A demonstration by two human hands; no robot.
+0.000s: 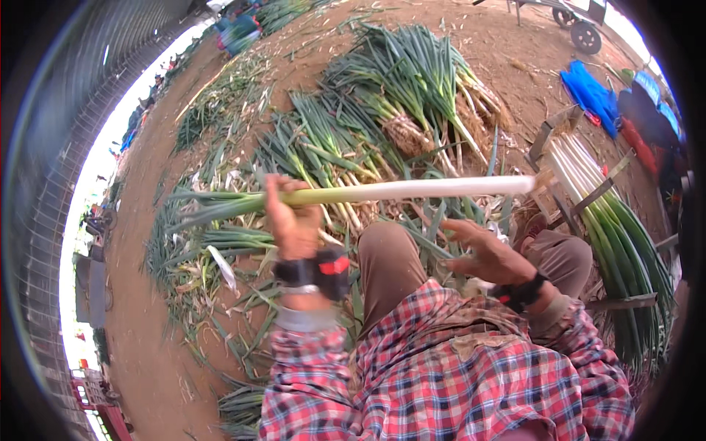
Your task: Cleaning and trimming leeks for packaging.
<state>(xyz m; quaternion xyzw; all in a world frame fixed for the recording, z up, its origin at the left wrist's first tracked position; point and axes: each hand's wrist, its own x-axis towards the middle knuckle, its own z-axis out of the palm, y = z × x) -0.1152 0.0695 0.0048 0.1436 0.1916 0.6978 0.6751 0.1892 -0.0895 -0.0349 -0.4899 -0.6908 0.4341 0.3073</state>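
Observation:
A long green onion [412, 189] lies almost level across the view. My left hand [293, 220] is closed around it where the green leaves meet the pale stem. Its leaves reach out to the left, and the white root end points right, slightly smeared by motion. Below the white stem, my right hand [485, 253] is empty with its fingers apart, not touching the onion. To my right, a bundle of trimmed green onions [614, 228] rests in a metal rack [581, 195], white ends at the far side and leaves hanging toward me.
Ahead lies a heap of green onions [404, 81] with soil on their roots. Peeled leaves [228, 184] are strewn over the brown ground. Beyond the rack is a blue cloth or bag [590, 95]. A wheeled cart [581, 29] stands far right.

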